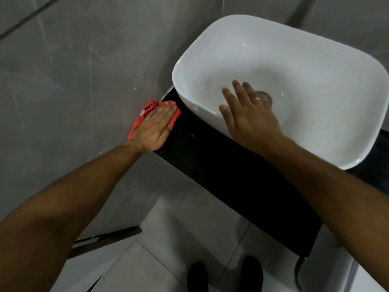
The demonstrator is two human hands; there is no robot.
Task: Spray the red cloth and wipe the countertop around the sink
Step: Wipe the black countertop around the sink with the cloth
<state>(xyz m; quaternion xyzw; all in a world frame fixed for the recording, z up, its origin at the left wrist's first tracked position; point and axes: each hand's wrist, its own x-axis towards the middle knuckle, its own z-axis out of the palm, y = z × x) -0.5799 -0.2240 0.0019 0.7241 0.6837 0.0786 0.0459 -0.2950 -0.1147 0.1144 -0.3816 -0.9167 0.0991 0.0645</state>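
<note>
Left hand [154, 125] lies flat, fingers together, pressing the crumpled red cloth [147, 111] onto the black polished desk [210, 165] at its far-left corner, against the grey wall. Right hand [250, 116] hovers open, fingers spread, over the white ceramic basin sink [315, 60], holding nothing

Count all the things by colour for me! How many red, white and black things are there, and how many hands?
Red: 1, the red cloth
White: 1, the sink
Black: 3, the countertop and two shoes
Hands: 2, the left hand flat on the cloth, the right hand open over the sink
Total: 7
</note>
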